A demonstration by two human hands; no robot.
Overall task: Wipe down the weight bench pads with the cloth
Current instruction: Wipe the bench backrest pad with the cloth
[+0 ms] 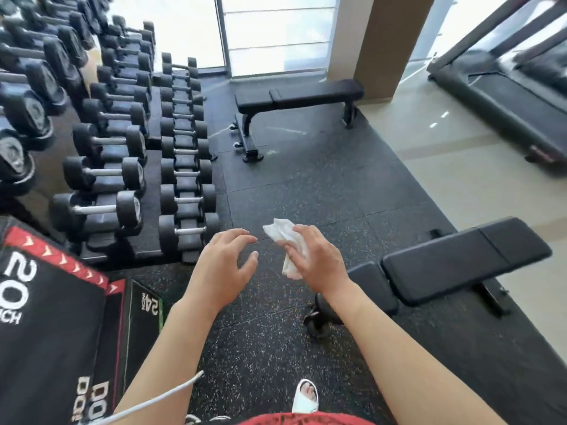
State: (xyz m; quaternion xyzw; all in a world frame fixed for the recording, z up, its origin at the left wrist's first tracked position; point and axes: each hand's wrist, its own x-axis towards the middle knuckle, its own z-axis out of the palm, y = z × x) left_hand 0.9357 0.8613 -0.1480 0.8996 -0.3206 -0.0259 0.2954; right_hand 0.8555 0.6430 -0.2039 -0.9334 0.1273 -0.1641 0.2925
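Head view, one frame. We list what we see.

Cloth [287, 240]: white, crumpled, held in our right hand [316, 256]. That grip is curled round its lower half, thumb across the front; the upper end sticks out free above the fingers. It hangs in the air above the floor, apart from both benches.

Left hand [221, 265]: just beside the right, not touching the cloth. Grip released, fingers spread and loosely bent, holding nothing.

Near weight bench [460, 259]: black, to our right, with a long back pad and a short seat pad [368, 283] end to end. Our right forearm crosses in front of the seat pad's near end. A wheel [316, 322] of its frame shows below the wrist.

Far weight bench [297, 95]: black, flat, standing crosswise by the window and a tan pillar [377, 41].

Dumbbell rack [129, 142]: left side, rows of black dumbbells with metal handles, running away from us.

Plyo box [46, 317]: bottom left, black with red trim and white lettering, "20" legible.

Treadmill [506, 96]: top right, on pale tile.

Floor [291, 185]: dark speckled rubber tiles beneath our hands.

White sandal [305, 397] on one foot, bottom centre; red garment at the frame's lower edge; a white cable [159, 400] crossing our left arm.
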